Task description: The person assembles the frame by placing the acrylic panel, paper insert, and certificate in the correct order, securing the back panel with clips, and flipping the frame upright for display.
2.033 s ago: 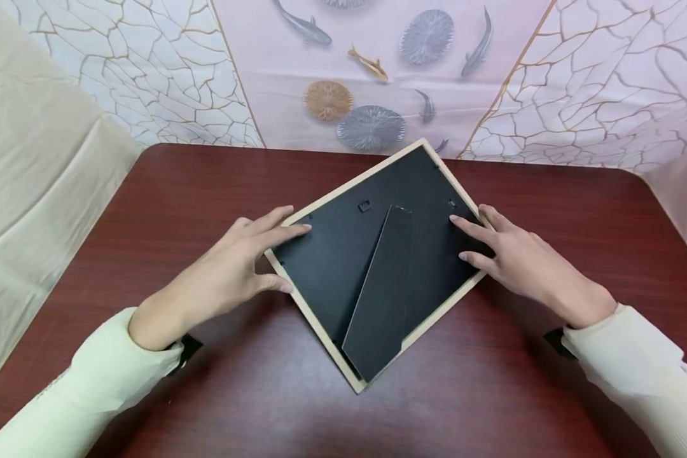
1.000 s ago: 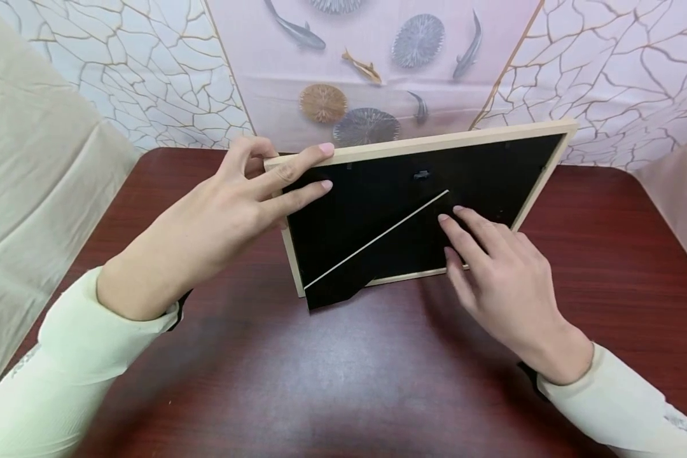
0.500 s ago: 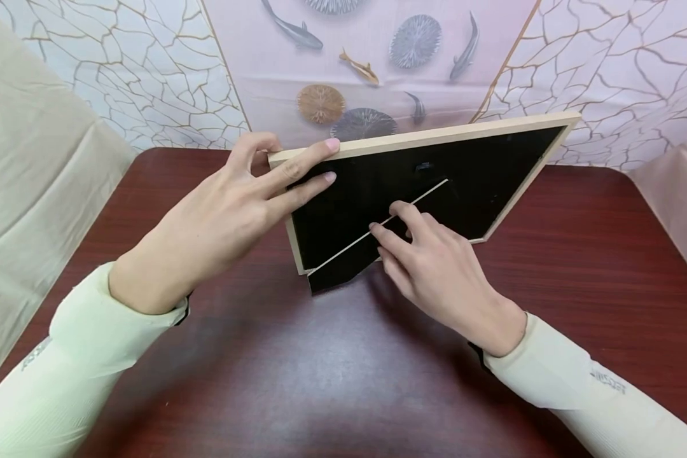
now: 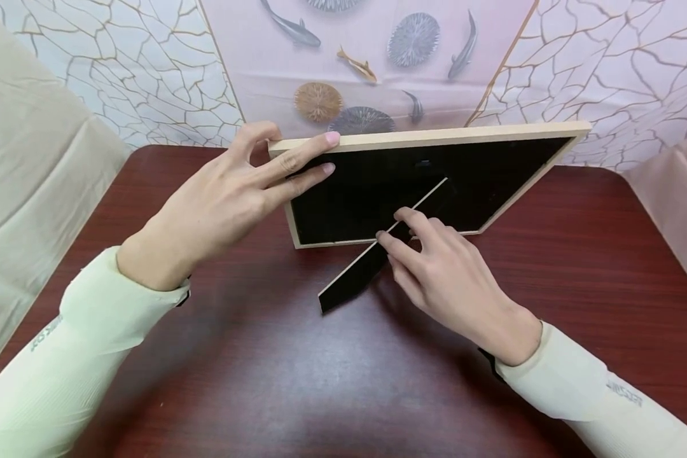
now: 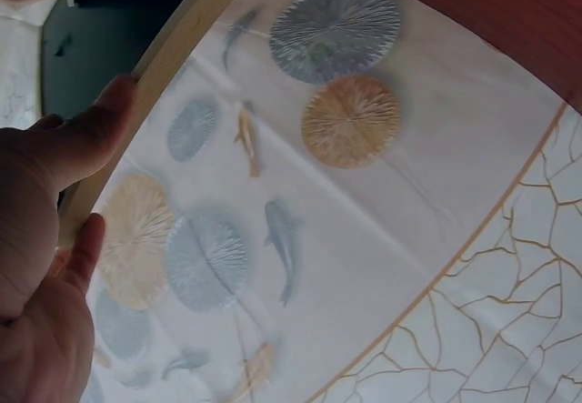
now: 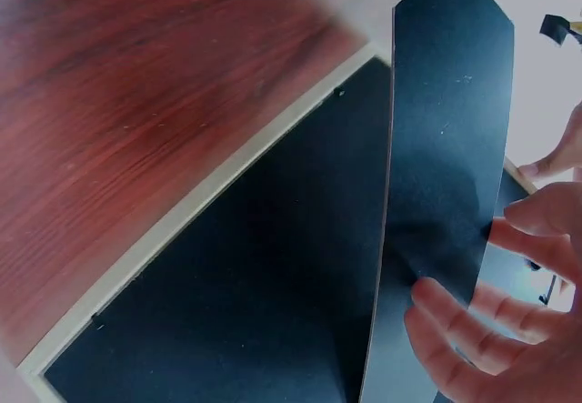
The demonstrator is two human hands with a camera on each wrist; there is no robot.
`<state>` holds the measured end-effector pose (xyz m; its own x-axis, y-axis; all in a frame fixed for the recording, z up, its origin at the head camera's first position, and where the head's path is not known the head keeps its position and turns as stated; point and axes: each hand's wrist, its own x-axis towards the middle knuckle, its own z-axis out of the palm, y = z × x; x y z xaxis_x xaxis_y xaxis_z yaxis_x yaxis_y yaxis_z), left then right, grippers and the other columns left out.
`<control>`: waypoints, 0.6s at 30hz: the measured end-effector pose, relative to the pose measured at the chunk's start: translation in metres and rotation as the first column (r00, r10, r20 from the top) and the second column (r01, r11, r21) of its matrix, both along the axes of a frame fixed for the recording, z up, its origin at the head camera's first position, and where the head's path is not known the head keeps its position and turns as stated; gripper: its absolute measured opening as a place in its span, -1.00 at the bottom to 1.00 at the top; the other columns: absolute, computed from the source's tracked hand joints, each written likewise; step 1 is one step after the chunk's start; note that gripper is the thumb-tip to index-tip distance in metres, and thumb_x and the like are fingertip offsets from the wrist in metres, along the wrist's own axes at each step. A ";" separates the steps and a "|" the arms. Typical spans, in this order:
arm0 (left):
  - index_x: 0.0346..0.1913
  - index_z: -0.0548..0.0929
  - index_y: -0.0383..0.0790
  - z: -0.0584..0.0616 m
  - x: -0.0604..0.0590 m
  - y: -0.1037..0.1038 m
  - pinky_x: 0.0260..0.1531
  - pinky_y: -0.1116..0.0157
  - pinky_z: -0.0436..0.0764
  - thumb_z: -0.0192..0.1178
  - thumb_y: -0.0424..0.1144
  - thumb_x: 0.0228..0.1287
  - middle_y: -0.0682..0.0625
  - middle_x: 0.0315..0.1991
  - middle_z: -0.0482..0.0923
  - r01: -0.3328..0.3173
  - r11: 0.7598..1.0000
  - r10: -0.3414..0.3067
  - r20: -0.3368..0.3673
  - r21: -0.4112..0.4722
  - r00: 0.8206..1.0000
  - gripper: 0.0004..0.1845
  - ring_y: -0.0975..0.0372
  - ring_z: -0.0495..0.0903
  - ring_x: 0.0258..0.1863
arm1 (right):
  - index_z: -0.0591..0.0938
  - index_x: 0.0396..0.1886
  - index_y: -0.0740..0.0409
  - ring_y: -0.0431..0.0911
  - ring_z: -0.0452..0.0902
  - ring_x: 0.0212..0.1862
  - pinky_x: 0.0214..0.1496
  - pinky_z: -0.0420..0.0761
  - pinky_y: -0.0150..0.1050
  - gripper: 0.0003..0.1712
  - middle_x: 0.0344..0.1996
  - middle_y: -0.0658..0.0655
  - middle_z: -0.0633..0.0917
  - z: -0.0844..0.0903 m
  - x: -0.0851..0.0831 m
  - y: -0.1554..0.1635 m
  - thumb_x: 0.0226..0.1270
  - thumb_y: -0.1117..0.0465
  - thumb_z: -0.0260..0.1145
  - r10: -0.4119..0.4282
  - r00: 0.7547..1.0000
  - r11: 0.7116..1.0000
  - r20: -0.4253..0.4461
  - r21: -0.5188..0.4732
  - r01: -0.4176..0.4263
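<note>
A picture frame (image 4: pixel 492 159) with a light wood rim and black back stands upright on the dark red table (image 4: pixel 578 254), its back toward me. My left hand (image 4: pixel 286 166) pinches its top left corner, fingers across the top edge and back; in the left wrist view the thumb (image 5: pixel 82 135) presses the wooden rim (image 5: pixel 173 48). My right hand (image 4: pixel 397 232) grips the black easel stand (image 4: pixel 355 277), which slants out from the back with its foot on the table. In the right wrist view, fingers (image 6: pixel 491 330) curl on the stand (image 6: pixel 446 148) over the frame back (image 6: pixel 273 285).
A pink backdrop cloth (image 4: pixel 378 51) printed with fish and round shapes hangs behind the table, flanked by white cracked-pattern panels (image 4: pixel 618 70). Beige fabric (image 4: pixel 28 159) drapes at the left. Bare tabletop lies in front of the frame (image 4: pixel 320 381).
The frame went from lying flat to standing upright. My right hand slid from the back panel to the stand and swung its foot out toward me.
</note>
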<state>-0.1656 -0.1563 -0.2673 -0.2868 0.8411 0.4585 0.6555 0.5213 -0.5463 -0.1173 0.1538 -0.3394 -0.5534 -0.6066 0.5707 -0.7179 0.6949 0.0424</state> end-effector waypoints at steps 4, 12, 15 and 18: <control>0.51 0.49 -0.05 -0.005 -0.006 0.000 0.03 0.20 0.52 -0.11 -0.74 0.46 0.00 0.63 0.28 0.003 1.000 -0.004 -0.071 -0.021 0.997 -0.27 -0.07 0.31 0.08 | 0.72 0.16 0.16 0.24 0.58 -0.25 -0.22 0.67 0.10 -0.61 0.18 0.36 0.60 -0.001 0.005 0.006 0.35 0.32 0.28 0.005 1.000 1.000 0.014 0.021 -0.006; 0.48 0.54 -0.03 -0.011 -0.015 -0.003 0.04 0.21 0.56 -0.12 -0.68 0.53 0.01 0.61 0.32 0.004 1.000 -0.006 -0.099 -0.015 0.995 -0.33 -0.07 0.36 0.08 | 0.72 0.11 0.19 0.30 0.60 -0.09 -0.11 0.65 0.14 -0.63 0.20 0.38 0.61 -0.004 0.009 0.013 0.34 0.31 0.26 0.008 1.000 0.999 0.015 0.038 -0.009; 0.47 0.56 -0.04 -0.013 -0.016 -0.004 0.05 0.20 0.56 -0.14 -0.67 0.55 0.00 0.61 0.32 0.009 1.000 -0.008 -0.058 0.007 0.998 -0.35 -0.08 0.37 0.11 | 0.71 0.13 0.20 0.30 0.61 0.01 -0.02 0.63 0.16 -0.62 0.23 0.37 0.61 -0.006 0.010 0.017 0.35 0.30 0.23 0.012 1.000 0.999 0.022 0.046 -0.013; 0.44 0.59 -0.05 -0.016 -0.018 -0.004 0.08 0.15 0.58 -0.13 -0.64 0.57 0.00 0.60 0.33 0.017 0.998 -0.016 -0.003 0.056 1.000 -0.39 -0.07 0.38 0.15 | 0.70 0.17 0.19 0.30 0.61 0.09 0.06 0.61 0.20 -0.59 0.28 0.36 0.61 -0.007 0.012 0.020 0.38 0.28 0.19 0.009 0.999 0.998 0.033 0.059 -0.011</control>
<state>-0.1838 -0.1606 -0.2830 -0.2722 0.8187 0.5056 0.6631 0.5403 -0.5180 -0.1055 0.1738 -0.3464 -0.5646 -0.6444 0.5158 -0.7266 0.6845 0.0598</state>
